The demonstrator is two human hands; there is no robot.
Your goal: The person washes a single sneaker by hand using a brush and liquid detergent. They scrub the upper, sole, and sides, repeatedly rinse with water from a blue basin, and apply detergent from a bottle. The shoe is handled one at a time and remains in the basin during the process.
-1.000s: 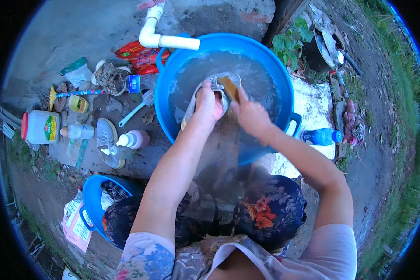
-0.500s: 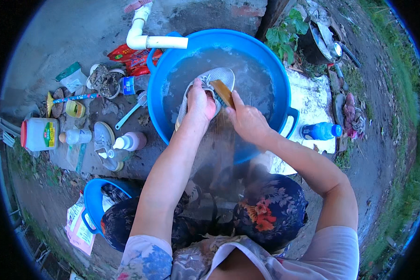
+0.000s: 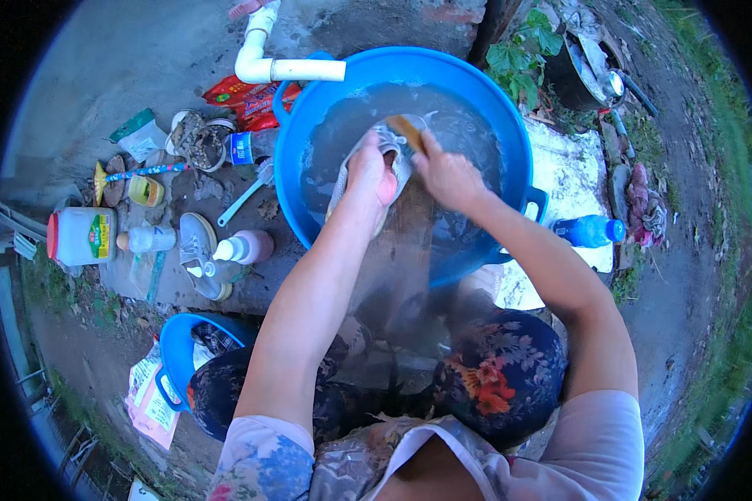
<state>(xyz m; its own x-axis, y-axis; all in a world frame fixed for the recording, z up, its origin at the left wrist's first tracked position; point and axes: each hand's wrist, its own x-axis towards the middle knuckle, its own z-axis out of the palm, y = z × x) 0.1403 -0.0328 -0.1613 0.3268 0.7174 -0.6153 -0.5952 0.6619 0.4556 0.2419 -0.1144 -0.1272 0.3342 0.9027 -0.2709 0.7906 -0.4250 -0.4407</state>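
A large blue basin (image 3: pixel 521 159) of murky grey water (image 3: pixel 468 134) stands in front of me. Over the water my left hand (image 3: pixel 369 177) grips a light grey lace-up shoe (image 3: pixel 399 165), its toe pointing away and its opening facing right. My right hand (image 3: pixel 448 177) is closed on the end of a wooden-backed scrubbing brush (image 3: pixel 407 132). The brush lies across the front of the shoe, by the laces and toe. Its bristles are hidden beneath the wood, and the toe is partly covered.
A white pipe (image 3: pixel 301 70) reaches over the basin's far left rim. Left of it are a turquoise-handled brush (image 3: pixel 244 200), another grey shoe (image 3: pixel 199 250), a pump bottle (image 3: pixel 246 247) and a lidded jar (image 3: pixel 82 235). A blue bottle (image 3: pixel 589 231) stands right; a small blue tub (image 3: pixel 175 355) sits lower left.
The brush and my right hand have moved away from me, from beside the shoe's opening to its front. The shoe has turned in my left hand. The whole view has shifted slightly.
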